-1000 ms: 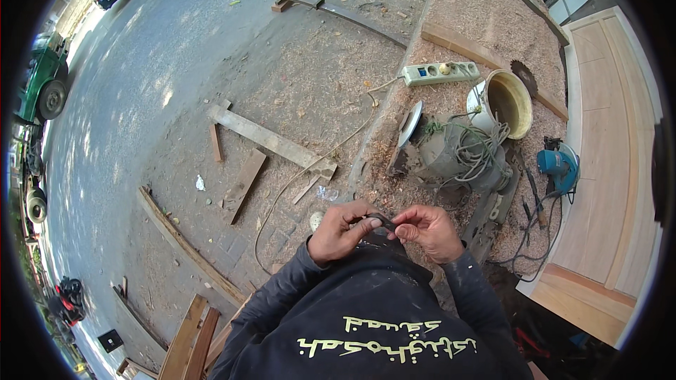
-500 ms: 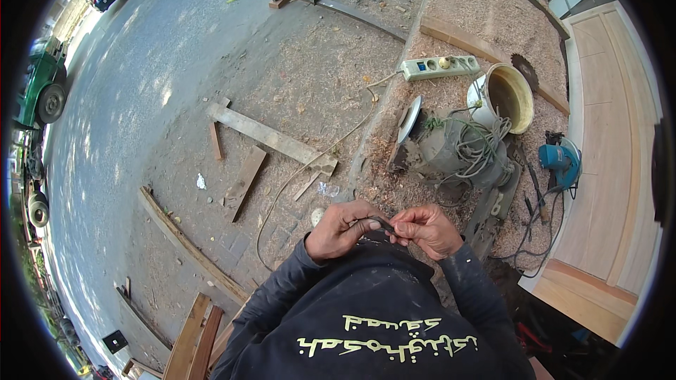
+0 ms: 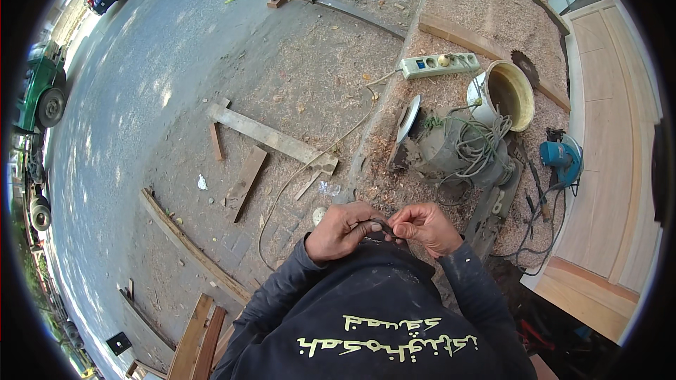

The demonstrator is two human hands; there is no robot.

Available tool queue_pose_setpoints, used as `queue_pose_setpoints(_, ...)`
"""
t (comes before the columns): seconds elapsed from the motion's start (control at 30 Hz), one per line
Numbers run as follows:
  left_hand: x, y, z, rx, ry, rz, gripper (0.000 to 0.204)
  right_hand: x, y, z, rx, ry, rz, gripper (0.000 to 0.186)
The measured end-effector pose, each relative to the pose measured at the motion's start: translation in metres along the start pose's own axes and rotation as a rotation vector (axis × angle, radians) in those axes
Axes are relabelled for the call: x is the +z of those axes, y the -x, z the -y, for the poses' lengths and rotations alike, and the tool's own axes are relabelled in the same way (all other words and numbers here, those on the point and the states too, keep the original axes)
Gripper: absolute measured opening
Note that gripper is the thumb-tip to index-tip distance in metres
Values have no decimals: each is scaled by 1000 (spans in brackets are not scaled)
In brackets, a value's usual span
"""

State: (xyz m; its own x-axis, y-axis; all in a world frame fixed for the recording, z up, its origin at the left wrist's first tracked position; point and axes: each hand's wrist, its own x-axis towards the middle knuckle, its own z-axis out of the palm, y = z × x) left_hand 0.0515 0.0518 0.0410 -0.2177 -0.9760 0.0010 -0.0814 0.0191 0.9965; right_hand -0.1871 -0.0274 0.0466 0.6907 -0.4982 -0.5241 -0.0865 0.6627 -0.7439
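Observation:
Close in front of my dark shirt point(image 3: 366, 309), both hands are together on a short, dark, thin, curved piece point(image 3: 384, 226) whose kind I cannot make out. My left hand point(image 3: 340, 232) is closed round one end of it, thumb on top. With thumb and forefinger pinched, my right hand point(image 3: 429, 230) grips the other end. Fingers hide much of the piece. Just beyond my right hand is a grey motor-like machine point(image 3: 438, 153) with a coiled cable point(image 3: 480, 144) on top and a pale disc point(image 3: 408, 119) at its left side.
A bucket point(image 3: 477, 100), a power strip point(image 3: 440, 65) and a round saw blade point(image 3: 524, 67) lie past the machine. At right are a blue power tool point(image 3: 560, 159) and a wooden door panel point(image 3: 598, 148). Wooden boards point(image 3: 274, 137) and a cord point(image 3: 290, 176) lie on the ground left.
The fingers of my right hand have shifted slightly on the dark piece, and its curved end shows a little more. My left hand keeps its hold almost unchanged.

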Motion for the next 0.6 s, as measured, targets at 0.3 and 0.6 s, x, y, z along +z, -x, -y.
queue_pose_setpoints(0.3, 4, 0, 2, 43, -83, -17, 18, -10, -12, -16, -46, 41, 41, 19)
queue_pose_setpoints(0.6, 28, -6, 19, -294, 286, -324, 22, -1, -20, -32, -141, -518, -77, 19)
